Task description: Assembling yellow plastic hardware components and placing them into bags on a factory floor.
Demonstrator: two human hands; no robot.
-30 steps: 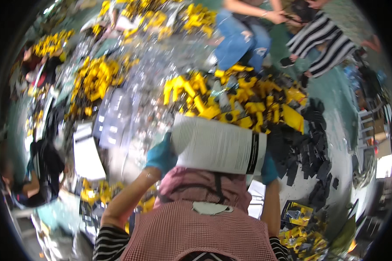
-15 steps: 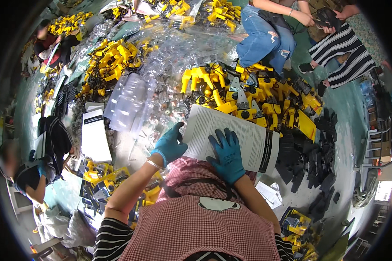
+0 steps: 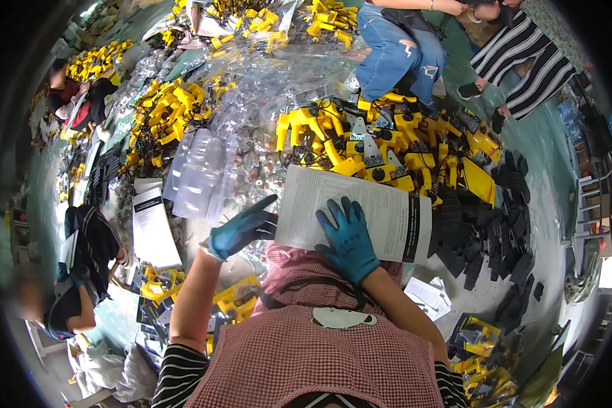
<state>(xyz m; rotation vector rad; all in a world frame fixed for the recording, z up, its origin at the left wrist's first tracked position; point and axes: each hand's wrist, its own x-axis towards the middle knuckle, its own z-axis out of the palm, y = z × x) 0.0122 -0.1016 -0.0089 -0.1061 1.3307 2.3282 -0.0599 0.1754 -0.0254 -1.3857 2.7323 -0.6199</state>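
A large white printed sheet with a dark strip (image 3: 300,202), perhaps a folded leaflet, lies across my lap over the red checked apron (image 3: 306,340). My right hand (image 3: 350,241), in a blue glove, rests flat on it with the fingers spread. Also gloved in blue, my left hand (image 3: 243,231) is off the sheet's left edge, with its fingers stretched out and nothing in them. Beyond the sheet, yellow tool bodies with black cords (image 3: 394,153) lie heaped.
Black flat pieces (image 3: 486,234) pile up to the right. A stack of printed sheets (image 3: 153,228) and clear plastic trays (image 3: 200,170) lie to the left. Packaged yellow tools (image 3: 238,299) are near my left arm. A co-worker (image 3: 75,292) sits at left; others stand at top right.
My left hand has moved left and slightly down, away from the sheet, its fingers straightening. My right hand stays flat on the sheet, which sits slightly further left in view.
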